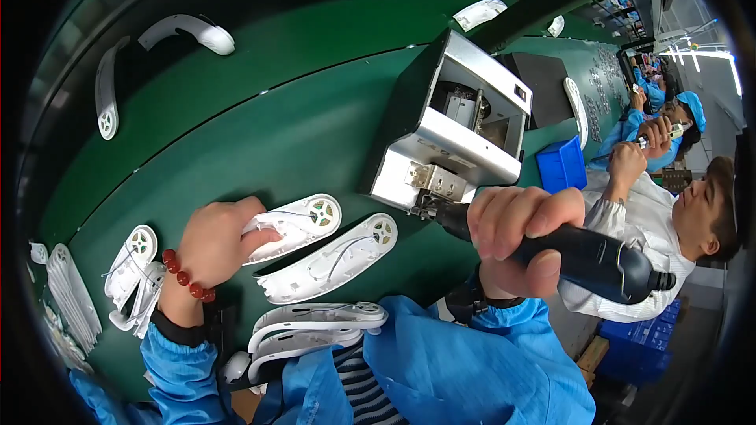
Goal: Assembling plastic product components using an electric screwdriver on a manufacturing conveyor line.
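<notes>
My left hand (216, 240), a red bead bracelet at its wrist, grips one end of a white curved plastic shell (293, 228). That shell lies hollow side up, with a round spoked disc and a thin wire inside. Just nearer to me rests a similar open shell (335, 260). My right hand (520, 236) is wrapped round a black electric screwdriver (602, 260), held almost level. Its tip points left at the metal block on the front of a silver and black screw feeder (480, 71); whether it touches is hard to see.
Stacked white shells (315, 330) lie close to my body, and more shells (134, 256) lie left of my left hand. A blue bin (561, 164) stands right of the feeder. Other shells (189, 31) sit farther back. A co-worker in white (630, 220) is close on the right.
</notes>
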`<state>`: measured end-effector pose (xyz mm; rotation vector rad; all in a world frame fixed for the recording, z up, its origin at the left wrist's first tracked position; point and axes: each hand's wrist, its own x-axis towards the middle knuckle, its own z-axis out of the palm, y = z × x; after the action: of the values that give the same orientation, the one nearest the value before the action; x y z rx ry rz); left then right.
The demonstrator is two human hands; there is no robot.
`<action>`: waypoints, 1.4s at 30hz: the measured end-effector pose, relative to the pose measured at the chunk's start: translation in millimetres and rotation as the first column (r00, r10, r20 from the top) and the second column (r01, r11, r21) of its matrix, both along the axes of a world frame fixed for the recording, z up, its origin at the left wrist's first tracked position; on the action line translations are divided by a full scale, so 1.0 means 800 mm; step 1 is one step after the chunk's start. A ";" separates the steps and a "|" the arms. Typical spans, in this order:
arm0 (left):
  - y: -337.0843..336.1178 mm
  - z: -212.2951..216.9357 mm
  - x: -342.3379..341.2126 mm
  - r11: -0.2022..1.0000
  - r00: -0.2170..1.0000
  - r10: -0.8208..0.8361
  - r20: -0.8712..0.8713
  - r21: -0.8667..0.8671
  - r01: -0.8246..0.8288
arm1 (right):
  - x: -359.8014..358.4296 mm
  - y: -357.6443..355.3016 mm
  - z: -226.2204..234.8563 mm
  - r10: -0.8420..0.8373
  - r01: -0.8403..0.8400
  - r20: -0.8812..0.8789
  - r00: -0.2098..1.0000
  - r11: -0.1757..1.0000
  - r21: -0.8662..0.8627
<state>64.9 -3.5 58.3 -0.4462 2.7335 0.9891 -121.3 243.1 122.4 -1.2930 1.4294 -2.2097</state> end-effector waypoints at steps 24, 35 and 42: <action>-0.003 -0.011 0.011 1.000 0.997 -0.016 -0.074 -0.016 0.015 | 0.077 -0.119 -0.044 0.403 -0.366 0.394 0.826 0.915 -0.169; -0.008 -0.010 0.011 0.999 0.997 -0.031 -0.073 -0.014 0.030 | 0.074 -0.131 -0.057 0.402 -0.384 0.408 0.820 0.914 -0.127; -0.010 -0.001 0.002 0.998 0.999 -0.043 0.007 -0.040 0.043 | 0.088 -0.145 -0.052 0.308 -0.305 0.350 0.885 0.950 -0.065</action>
<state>66.6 -11.1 57.5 -0.3947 2.7494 0.9229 -50.7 127.4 80.8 -0.9717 1.0043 -2.0969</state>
